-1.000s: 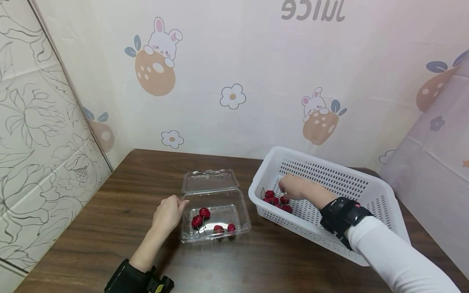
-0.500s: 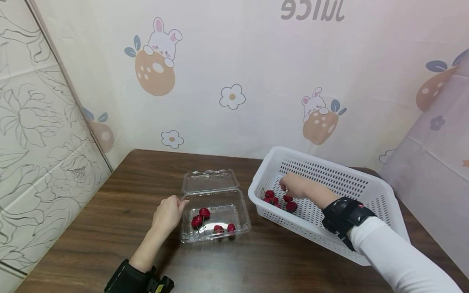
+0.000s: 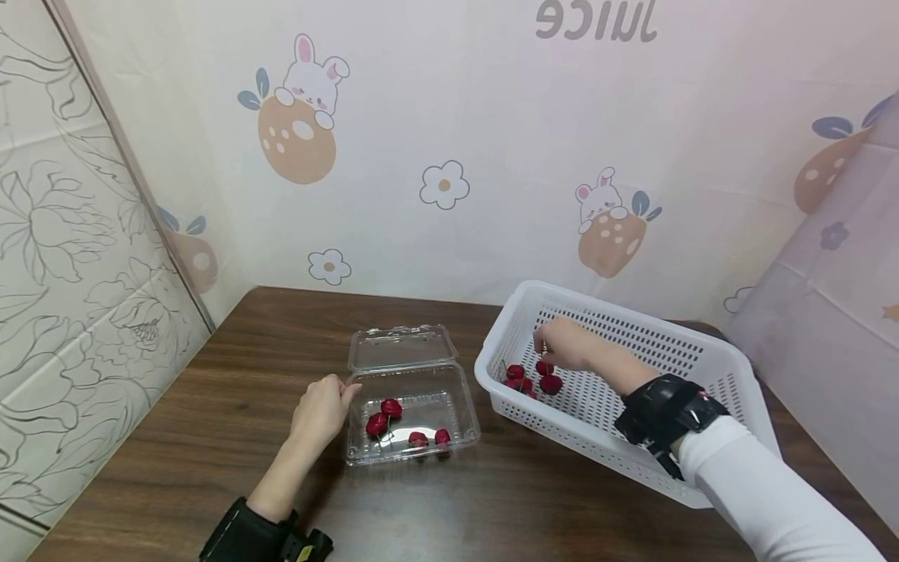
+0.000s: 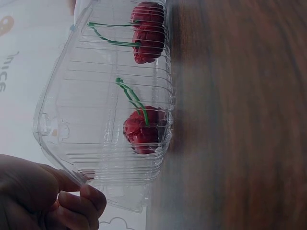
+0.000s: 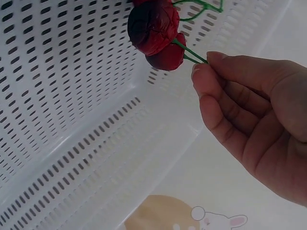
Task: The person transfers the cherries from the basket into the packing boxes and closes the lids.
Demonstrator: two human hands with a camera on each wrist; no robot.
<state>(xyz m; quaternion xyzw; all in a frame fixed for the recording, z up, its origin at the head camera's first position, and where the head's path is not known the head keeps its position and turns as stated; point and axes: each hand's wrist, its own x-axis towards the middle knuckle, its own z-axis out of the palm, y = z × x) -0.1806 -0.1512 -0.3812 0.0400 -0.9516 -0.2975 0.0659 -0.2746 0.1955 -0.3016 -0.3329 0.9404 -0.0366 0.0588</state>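
Observation:
My right hand (image 3: 574,345) is inside the white basket, pinching the green stems (image 5: 193,53) of a pair of dark red cherries (image 5: 156,28) between thumb and forefinger. The pair hangs below the fingertips, beside several other cherries (image 3: 516,383) at the basket's left end. On the left, my left hand (image 3: 321,410) pinches the rim of a clear plastic clamshell box (image 4: 96,100), whose lid (image 3: 402,348) lies back, open. Two pairs of cherries lie in the box, one pair (image 3: 383,417) at the left and another (image 4: 147,32) along the front wall.
The white perforated basket (image 3: 632,316) stands at an angle on the right of the brown wooden table (image 3: 449,507). Its high walls surround my right hand. A printed curtain (image 3: 449,94) rises behind the table, and a floral panel (image 3: 77,297) borders the left side.
My right hand has risen a little inside the basket, lifting the pinched pair of cherries up and apart from the others. My left hand and the clamshell box have stayed in place.

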